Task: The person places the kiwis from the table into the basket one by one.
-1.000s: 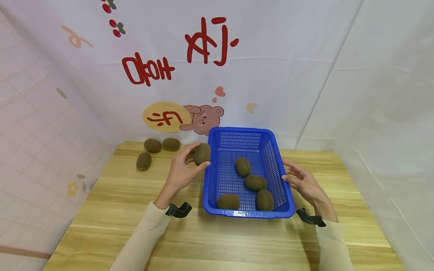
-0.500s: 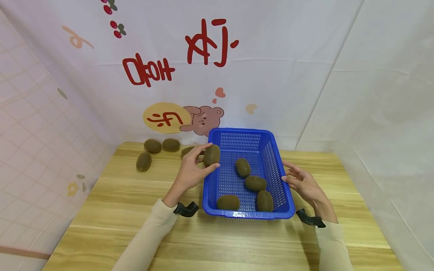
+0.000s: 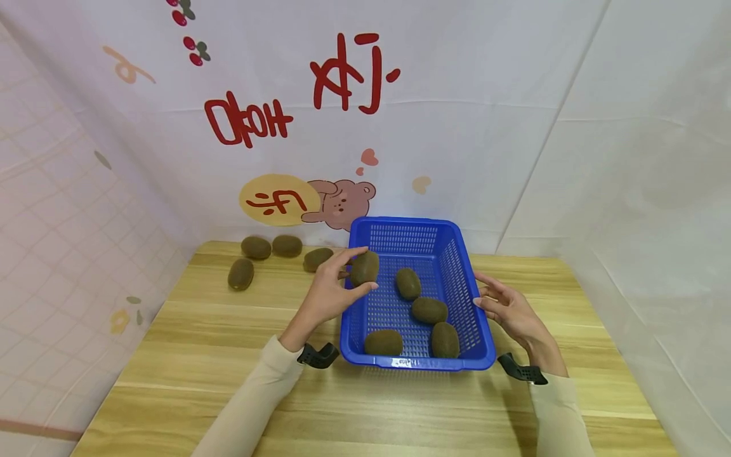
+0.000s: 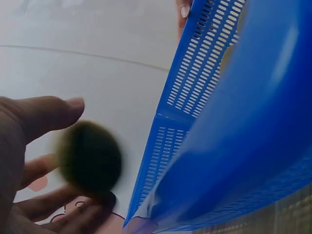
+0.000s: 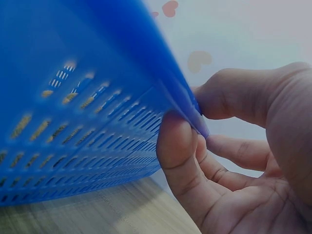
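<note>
My left hand grips a brown kiwi between thumb and fingers, just inside the left rim of a blue plastic basket. In the left wrist view the held kiwi looks dark and blurred beside the basket wall. My right hand pinches the basket's right rim; the right wrist view shows thumb and fingers on either side of that rim. Several kiwis lie on the basket floor, among them one kiwi near the middle and another kiwi at the front left.
On the wooden table, several loose kiwis lie at the back left, including a kiwi close to the basket and a kiwi farther left. A white printed cloth hangs behind, with cloth on both sides.
My left hand has carried the kiwi rightward from outside the left rim to over the basket's inside. A loose kiwi behind that hand has come into view. My right hand stays on the rim.
</note>
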`<state>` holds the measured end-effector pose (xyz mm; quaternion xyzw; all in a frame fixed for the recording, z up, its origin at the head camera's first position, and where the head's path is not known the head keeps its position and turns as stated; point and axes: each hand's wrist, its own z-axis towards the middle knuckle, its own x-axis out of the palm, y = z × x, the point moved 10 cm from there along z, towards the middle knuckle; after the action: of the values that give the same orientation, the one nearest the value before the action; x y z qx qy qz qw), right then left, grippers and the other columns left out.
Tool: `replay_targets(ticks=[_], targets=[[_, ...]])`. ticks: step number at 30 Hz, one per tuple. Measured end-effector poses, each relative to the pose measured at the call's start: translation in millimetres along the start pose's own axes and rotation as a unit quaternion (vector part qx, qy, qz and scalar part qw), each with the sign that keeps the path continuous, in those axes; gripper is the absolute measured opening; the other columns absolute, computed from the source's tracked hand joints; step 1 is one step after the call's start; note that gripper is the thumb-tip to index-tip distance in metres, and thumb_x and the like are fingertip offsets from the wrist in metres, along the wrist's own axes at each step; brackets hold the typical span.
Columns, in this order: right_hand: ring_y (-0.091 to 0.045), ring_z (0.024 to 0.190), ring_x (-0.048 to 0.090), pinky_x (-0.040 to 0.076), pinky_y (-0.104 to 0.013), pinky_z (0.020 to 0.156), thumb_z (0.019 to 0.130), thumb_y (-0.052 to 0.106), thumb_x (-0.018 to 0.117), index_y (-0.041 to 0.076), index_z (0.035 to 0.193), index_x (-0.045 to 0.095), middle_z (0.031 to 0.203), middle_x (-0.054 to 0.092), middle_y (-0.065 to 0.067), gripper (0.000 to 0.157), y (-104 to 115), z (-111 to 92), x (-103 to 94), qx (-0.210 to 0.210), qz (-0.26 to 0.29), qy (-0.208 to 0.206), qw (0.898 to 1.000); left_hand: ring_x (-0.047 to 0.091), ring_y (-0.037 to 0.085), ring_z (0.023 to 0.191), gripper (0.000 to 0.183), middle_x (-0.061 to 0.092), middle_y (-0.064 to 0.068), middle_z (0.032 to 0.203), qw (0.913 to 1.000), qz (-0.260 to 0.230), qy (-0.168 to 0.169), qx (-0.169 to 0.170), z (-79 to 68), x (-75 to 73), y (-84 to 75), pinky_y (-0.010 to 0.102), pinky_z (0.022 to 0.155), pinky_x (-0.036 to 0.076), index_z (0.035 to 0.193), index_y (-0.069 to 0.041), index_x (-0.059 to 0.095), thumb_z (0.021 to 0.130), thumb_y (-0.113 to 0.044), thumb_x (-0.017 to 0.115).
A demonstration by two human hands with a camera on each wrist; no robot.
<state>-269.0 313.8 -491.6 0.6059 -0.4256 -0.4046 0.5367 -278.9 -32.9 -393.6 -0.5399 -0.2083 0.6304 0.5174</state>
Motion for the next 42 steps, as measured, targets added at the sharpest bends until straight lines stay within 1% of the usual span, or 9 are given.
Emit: replay_targets(ticks=[4,7,9,13,20,25,30,36,42], targets=[[-0.008,0.097,0.069,0.060,-0.025,0.087,0.102,0.008,0.063,0.003,0.162,0.026,0.112,0.063,-0.003,0.071,0.9,-0.2,0.6,-0.002,0.000,0.001,1.000,0.058,0.029,0.130,0.067,0.057,0.007,0.146,0.9995,-0.002,0.024,-0.021,-0.8,1.1,4.7,0.046,0.103,0.055,0.145,-0.021,0.057,0.086,-0.029,0.085],[-0.008,0.096,0.069,0.060,-0.025,0.086,0.101,0.010,0.064,0.005,0.162,0.028,0.112,0.062,-0.003,0.071,-0.2,-0.4,-0.6,0.003,-0.006,-0.006,1.000,0.059,0.034,0.131,0.068,0.056,0.007,0.147,0.9990,-0.002,0.026,-0.037,-1.8,-3.1,9.5,0.049,0.103,0.055,0.146,-0.023,0.055,0.086,-0.033,0.085],[-0.007,0.095,0.067,0.060,-0.024,0.086,0.102,0.011,0.064,0.006,0.162,0.028,0.113,0.061,-0.002,0.071,-1.1,-0.5,-1.8,0.005,-0.013,-0.007,1.000,0.057,0.034,0.133,0.069,0.055,0.007,0.148,0.9991,0.005,0.019,-0.038,-2.1,-8.1,11.2,0.050,0.105,0.054,0.148,-0.024,0.054,0.087,-0.037,0.084],[-0.006,0.094,0.066,0.060,-0.023,0.085,0.102,0.011,0.064,0.006,0.162,0.028,0.113,0.059,-0.002,0.071,-1.3,-1.0,-2.6,0.006,-0.018,-0.009,1.000,0.053,0.029,0.136,0.074,0.052,0.005,0.151,0.9990,0.028,0.001,-0.036,-3.2,-21.5,13.7,0.050,0.110,0.050,0.152,-0.027,0.048,0.087,-0.045,0.081],[-0.006,0.095,0.068,0.060,-0.024,0.086,0.101,0.009,0.064,0.004,0.161,0.028,0.110,0.062,-0.002,0.071,-0.5,-0.7,-1.9,0.001,-0.008,-0.010,1.000,0.034,0.030,0.150,0.080,0.042,0.003,0.160,0.9955,0.070,-0.030,-0.056,-11.3,-45.6,28.4,0.065,0.117,0.035,0.155,-0.031,0.042,0.087,-0.051,0.079],[-0.007,0.096,0.069,0.060,-0.025,0.087,0.101,0.010,0.064,0.003,0.161,0.027,0.111,0.063,-0.002,0.071,-0.3,-0.6,-1.2,0.002,-0.010,-0.009,1.000,0.029,0.032,0.150,0.083,0.039,0.007,0.161,0.9913,0.108,-0.054,-0.052,-15.9,-63.6,35.4,0.066,0.116,0.034,0.156,-0.026,0.042,0.086,-0.047,0.081],[-0.008,0.097,0.069,0.060,-0.025,0.088,0.102,0.009,0.064,0.001,0.161,0.025,0.111,0.062,-0.003,0.071,1.0,-1.8,0.9,-0.001,-0.005,-0.004,1.000,0.026,0.032,0.151,0.087,0.036,0.010,0.162,0.9859,0.146,-0.071,-0.042,-19.1,-79.0,41.5,0.065,0.117,0.033,0.158,-0.025,0.039,0.085,-0.049,0.081],[-0.008,0.097,0.070,0.060,-0.025,0.088,0.102,0.009,0.063,0.000,0.161,0.024,0.111,0.062,-0.003,0.072,1.4,-2.5,1.0,-0.004,0.000,-0.002,1.000,0.022,0.039,0.151,0.089,0.032,0.013,0.163,0.9794,0.182,-0.086,-0.021,-22.2,-92.3,46.4,0.068,0.115,0.029,0.158,-0.020,0.040,0.084,-0.046,0.082],[-0.009,0.097,0.070,0.061,-0.026,0.088,0.102,0.008,0.063,-0.001,0.161,0.024,0.110,0.062,-0.002,0.072,2.1,-2.3,1.7,-0.005,0.006,0.000,1.000,0.021,0.040,0.152,0.092,0.031,0.014,0.164,0.9696,0.224,-0.096,-0.024,-26.2,-103.2,59.2,0.071,0.113,0.032,0.158,-0.022,0.039,0.082,-0.049,0.083]])
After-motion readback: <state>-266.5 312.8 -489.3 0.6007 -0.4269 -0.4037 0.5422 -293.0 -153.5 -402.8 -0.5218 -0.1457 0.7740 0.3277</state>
